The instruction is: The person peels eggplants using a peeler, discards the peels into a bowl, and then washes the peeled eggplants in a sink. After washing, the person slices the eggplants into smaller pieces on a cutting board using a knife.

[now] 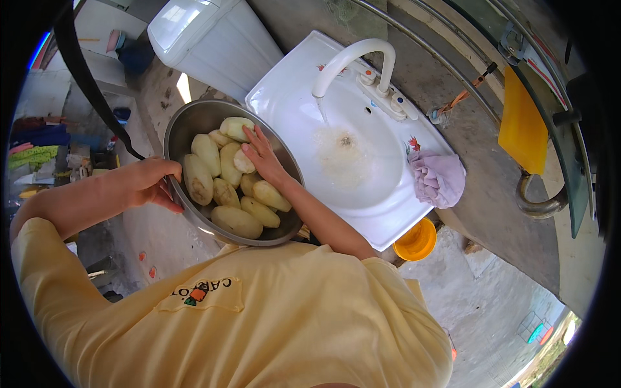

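The left hand (154, 182) is gripping the steel bowl (184, 136) at its left rim, elbow bending outward. The right hand (261, 154) is lying flat, unclenched, on peeled vegetables (229, 165) inside, beside the sink (388, 223).

Steel bowl (189, 123) carries a heap of pale peeled vegetables (229, 164), oblong, some browned in patches. White sink (275, 116): curved white faucet (362, 46) mounted on the back deck, crumpled lilac cloth (436, 179) on the rim at the right corner, water (343, 155) pooled round the drain. Grey concrete floor (479, 310): orange-yellow bucket (414, 240) just beside the sink's near corner, two small red items (152, 272) off left.
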Available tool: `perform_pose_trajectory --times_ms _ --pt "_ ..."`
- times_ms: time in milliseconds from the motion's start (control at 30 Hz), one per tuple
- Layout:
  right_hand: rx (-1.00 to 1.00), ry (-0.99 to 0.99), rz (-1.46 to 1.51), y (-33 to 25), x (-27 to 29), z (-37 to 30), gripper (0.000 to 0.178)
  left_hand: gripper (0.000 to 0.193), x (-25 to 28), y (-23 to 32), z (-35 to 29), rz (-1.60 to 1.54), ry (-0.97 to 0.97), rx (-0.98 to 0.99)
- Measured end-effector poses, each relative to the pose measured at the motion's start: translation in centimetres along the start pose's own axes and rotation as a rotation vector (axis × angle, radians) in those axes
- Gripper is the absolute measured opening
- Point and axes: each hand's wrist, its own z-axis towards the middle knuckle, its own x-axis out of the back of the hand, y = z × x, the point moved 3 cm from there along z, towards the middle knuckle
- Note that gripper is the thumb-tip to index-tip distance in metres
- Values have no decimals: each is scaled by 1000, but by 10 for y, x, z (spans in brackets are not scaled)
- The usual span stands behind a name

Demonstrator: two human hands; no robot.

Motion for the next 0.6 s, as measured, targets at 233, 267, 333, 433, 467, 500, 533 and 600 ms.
perform_pose_trajectory --times_ms 233,267,333,433,467,500,533,600 --pt "57 137 -200 -16 67 -10 56 37 -26 10 16 -44 -139 -134" --pt "80 168 -271 -21 76 -10 55 38 -25 11 20 -52 -143 -167" --pt "101 209 -350 -30 85 -9 54 38 -23 11 31 -75 -145 -225" --pt "23 170 -465 -21 98 -14 53 40 -27 -8 60 -193 -149 -229" --pt "30 187 -409 -18 107 -14 55 39 -30 -22 78 -253 -144 -245" --pt "54 226 -301 -8 126 -10 56 38 -36 -35 100 -315 -159 -278" --pt "-47 241 -35 -29 125 -14 56 38 -39 -61 118 -404 -152 -290" --pt "-173 348 -40 -26 158 -15 58 46 -56 -80 152 -550 -166 -332"
